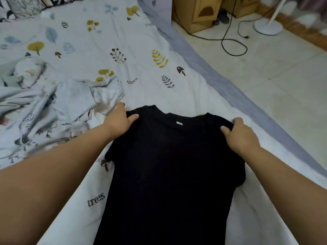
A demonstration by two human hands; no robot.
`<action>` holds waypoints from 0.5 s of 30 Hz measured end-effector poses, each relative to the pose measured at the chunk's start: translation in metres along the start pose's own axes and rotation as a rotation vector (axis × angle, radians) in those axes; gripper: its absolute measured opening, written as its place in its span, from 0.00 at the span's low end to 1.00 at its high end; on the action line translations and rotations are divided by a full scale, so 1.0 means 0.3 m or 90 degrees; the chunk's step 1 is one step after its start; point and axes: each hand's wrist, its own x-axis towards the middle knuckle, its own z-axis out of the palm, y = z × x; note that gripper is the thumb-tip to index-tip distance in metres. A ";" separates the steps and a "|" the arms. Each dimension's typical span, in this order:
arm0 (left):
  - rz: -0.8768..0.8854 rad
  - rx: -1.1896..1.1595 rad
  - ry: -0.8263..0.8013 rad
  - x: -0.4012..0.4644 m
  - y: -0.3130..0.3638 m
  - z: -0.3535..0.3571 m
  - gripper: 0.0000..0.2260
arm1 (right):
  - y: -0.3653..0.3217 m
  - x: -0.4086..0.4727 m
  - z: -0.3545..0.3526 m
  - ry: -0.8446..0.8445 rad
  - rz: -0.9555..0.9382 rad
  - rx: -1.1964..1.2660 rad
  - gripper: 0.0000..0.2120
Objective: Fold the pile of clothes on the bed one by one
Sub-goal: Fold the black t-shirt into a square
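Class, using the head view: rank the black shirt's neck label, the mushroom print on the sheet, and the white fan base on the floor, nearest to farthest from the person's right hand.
From the right hand:
1. Neck label, just left, on the black shirt.
2. Mushroom print, further up the sheet.
3. Fan base, on the floor, far right.

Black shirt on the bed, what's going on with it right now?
A person is laying a black T-shirt out flat on the bed sheet. The left hand and right hand each grip a shoulder, collar pointing away. No fold has been made yet. A crumpled pile of light clothes waits to the left.
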 end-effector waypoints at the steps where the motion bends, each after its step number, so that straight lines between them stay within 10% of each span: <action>1: -0.003 0.018 -0.017 -0.002 -0.020 0.013 0.28 | 0.015 -0.010 0.014 -0.003 0.008 0.001 0.21; 6: 0.051 0.177 -0.039 0.018 -0.056 0.003 0.09 | 0.076 -0.032 0.048 -0.019 0.024 0.009 0.14; 10: 0.066 0.057 0.090 0.018 -0.031 -0.011 0.09 | 0.091 -0.023 -0.006 0.127 0.016 0.025 0.08; 15: 0.021 0.032 -0.021 0.003 -0.026 0.003 0.08 | 0.104 -0.040 -0.004 0.007 0.045 -0.114 0.10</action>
